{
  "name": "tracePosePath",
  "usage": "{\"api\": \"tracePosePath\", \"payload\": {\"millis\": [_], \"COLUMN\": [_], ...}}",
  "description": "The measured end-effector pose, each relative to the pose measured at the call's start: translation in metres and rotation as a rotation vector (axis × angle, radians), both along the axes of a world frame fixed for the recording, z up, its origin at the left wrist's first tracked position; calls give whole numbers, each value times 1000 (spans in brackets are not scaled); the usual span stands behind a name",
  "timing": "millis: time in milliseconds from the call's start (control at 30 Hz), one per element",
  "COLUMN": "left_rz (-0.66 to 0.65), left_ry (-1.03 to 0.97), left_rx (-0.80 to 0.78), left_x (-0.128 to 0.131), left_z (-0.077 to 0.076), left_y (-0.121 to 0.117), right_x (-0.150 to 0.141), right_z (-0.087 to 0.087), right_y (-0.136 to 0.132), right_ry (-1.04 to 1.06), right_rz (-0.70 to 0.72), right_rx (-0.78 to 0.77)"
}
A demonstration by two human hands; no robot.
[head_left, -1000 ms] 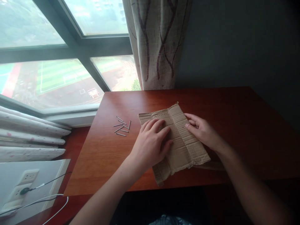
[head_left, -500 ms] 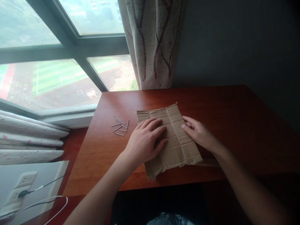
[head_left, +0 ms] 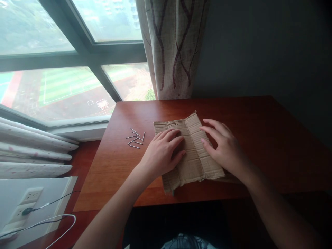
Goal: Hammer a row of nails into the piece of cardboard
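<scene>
A creased piece of brown cardboard [head_left: 193, 162] lies near the front of the wooden table, with a row of small holes by its far edge and one dark hole toward its right side. My left hand [head_left: 166, 150] rests on the cardboard's left part, fingers spread. At the right edge, my right hand [head_left: 223, 145] has its fingers apart, with the thumb and fingertips over or beside the cardboard; whether they touch it I cannot tell. Several metal nails [head_left: 136, 138] lie loose in a small pile left of the cardboard.
The table [head_left: 249, 117] has its far edge by a patterned curtain [head_left: 178, 52] and a dark wall. A large window [head_left: 85, 55] stands on the left. Wall sockets [head_left: 32, 195] with a plug and cables are at the lower left.
My right hand has loosened from the cardboard's right edge and its fingers have spread. My left hand stays on the cardboard. The view has shifted slightly.
</scene>
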State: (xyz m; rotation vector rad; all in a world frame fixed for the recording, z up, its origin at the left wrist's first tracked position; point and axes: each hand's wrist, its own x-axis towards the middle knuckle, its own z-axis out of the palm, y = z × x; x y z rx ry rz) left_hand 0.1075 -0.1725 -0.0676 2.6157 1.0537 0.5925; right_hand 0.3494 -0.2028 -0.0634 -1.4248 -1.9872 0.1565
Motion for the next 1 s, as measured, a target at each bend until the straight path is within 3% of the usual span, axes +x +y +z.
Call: {"api": "tracePosePath", "payload": {"millis": [167, 267, 400, 467, 533, 633, 767, 1000], "left_rz": [7, 84, 373, 545, 611, 585, 466, 400], "left_ry": [-73, -208, -332, -271, -141, 96, 282, 508], "left_rx": [30, 45, 35, -4, -58, -120, -117, -33], "left_x": [2, -8, -49, -78, -108, -140, -152, -151], "left_z": [6, 7, -4, -14, -26, -39, -47, -45], "left_y": [-2, -5, -4, 1, 6, 11, 12, 15], "right_x": [-6, -11, 3, 22, 43, 68, 75, 57], "right_z": [7, 15, 15, 5, -11, -42, -71, -81], "right_y": [-3, -7, -12, -12, -12, -16, -31, -61], "right_ry": [-74, -70, -16, -18, -27, -40, -25, 35], "right_rz": [136, 190, 96, -3, -99, -144, -86, 111], "right_rx": [26, 16, -1, -26, -50, -103, -188, -304]}}
